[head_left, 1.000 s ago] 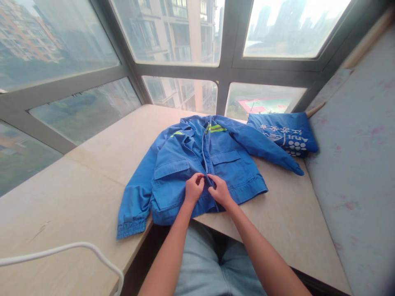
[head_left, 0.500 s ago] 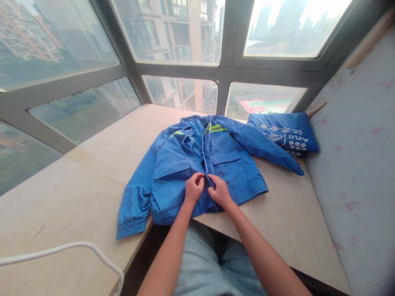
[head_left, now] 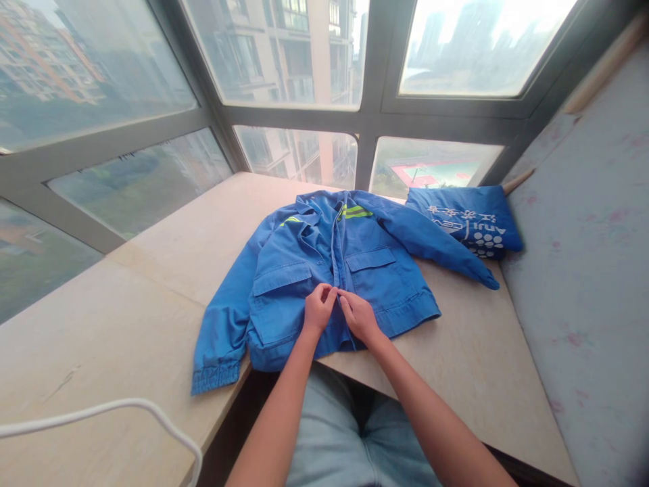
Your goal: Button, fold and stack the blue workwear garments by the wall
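Observation:
A blue work jacket [head_left: 385, 277] with yellow-green stripes lies front side up, its sleeves spread to either side. My left hand [head_left: 319, 310] pinches the front edge of the jacket below the middle of its opening. Right beside it, my right hand [head_left: 359, 315] is closed on the facing front edge, fingertips almost touching those of the left. Above my hands the front placket stands partly apart, while the fastening between my fingertips is too small to make out. The left-hand sleeve cuff hangs near the edge of the surface.
Behind the right sleeve lies a folded blue bundle [head_left: 464, 220] with white print, close to the patterned wall [head_left: 583, 284]. A white cable [head_left: 126, 404] crosses the pale countertop [head_left: 126, 325] at lower left. Windows with grey frames [head_left: 294, 116] border the far side.
My right hand's fingers have drawn closer to my left fingertips and straightened along the jacket's front edge. The placket edges just above have come nearer together. My left hand stays nearly still.

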Demonstrator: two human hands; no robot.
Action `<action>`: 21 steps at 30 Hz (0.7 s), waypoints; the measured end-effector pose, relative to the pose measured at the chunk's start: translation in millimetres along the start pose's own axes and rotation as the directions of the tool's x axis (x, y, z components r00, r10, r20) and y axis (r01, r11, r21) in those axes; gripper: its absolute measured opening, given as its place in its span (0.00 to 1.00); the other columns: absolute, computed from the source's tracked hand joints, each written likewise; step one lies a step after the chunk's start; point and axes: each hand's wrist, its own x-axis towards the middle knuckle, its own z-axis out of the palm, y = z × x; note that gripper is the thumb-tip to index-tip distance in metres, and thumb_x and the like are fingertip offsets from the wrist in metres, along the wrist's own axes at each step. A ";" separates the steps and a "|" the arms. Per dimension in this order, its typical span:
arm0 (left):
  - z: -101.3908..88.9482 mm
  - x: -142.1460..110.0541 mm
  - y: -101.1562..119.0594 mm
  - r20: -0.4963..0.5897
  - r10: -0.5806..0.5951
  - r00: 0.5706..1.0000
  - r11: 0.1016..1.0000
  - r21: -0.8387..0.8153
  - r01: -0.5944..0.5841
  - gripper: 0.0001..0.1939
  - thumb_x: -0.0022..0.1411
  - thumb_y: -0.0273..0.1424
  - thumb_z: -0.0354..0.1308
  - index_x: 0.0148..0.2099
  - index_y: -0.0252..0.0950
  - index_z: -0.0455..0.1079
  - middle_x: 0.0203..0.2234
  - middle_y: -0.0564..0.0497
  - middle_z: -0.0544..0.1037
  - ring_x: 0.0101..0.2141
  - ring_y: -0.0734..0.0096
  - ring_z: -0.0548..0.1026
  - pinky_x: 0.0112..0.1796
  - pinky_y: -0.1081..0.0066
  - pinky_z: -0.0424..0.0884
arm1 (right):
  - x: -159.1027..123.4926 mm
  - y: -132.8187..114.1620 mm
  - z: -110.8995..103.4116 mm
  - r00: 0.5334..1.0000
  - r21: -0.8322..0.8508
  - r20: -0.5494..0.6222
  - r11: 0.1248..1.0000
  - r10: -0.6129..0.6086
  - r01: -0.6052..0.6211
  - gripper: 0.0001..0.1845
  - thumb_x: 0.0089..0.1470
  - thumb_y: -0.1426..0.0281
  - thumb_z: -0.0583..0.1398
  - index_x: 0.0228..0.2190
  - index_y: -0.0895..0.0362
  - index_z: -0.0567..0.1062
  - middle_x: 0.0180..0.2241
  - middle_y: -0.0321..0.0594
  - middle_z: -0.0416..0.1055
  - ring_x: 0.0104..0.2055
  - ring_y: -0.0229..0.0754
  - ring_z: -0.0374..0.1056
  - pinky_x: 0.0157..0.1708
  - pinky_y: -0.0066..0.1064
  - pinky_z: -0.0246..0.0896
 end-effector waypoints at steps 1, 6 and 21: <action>0.9 2.0 -0.3 -0.010 -0.016 1.000 1.000 0.015 0.017 0.12 0.63 0.41 0.55 0.35 0.37 0.71 0.28 0.52 0.78 0.29 0.70 0.75 0.33 0.72 0.68 | 0.7 0.2 0.2 1.000 -0.007 0.003 1.000 -0.003 0.003 0.22 0.65 0.67 0.47 0.52 0.56 0.74 0.50 0.46 0.75 0.52 0.46 0.72 0.53 0.37 0.66; 3.9 15.7 -4.5 -0.038 -0.104 0.994 0.991 0.075 0.106 0.08 0.58 0.35 0.56 0.29 0.37 0.71 0.24 0.53 0.77 0.27 0.69 0.74 0.31 0.72 0.66 | 1.9 -2.7 0.1 1.000 -0.076 0.023 0.997 0.008 -0.006 0.21 0.63 0.70 0.49 0.52 0.56 0.74 0.46 0.46 0.77 0.47 0.45 0.73 0.48 0.34 0.67; 10.8 10.5 -14.3 -0.157 -0.111 0.981 0.994 -0.032 0.107 0.05 0.55 0.32 0.56 0.35 0.37 0.69 0.24 0.54 0.77 0.27 0.70 0.76 0.31 0.73 0.69 | 1.8 -0.7 1.5 0.999 -0.045 0.008 0.998 0.049 -0.048 0.21 0.60 0.72 0.52 0.52 0.56 0.75 0.48 0.45 0.76 0.50 0.45 0.73 0.52 0.35 0.66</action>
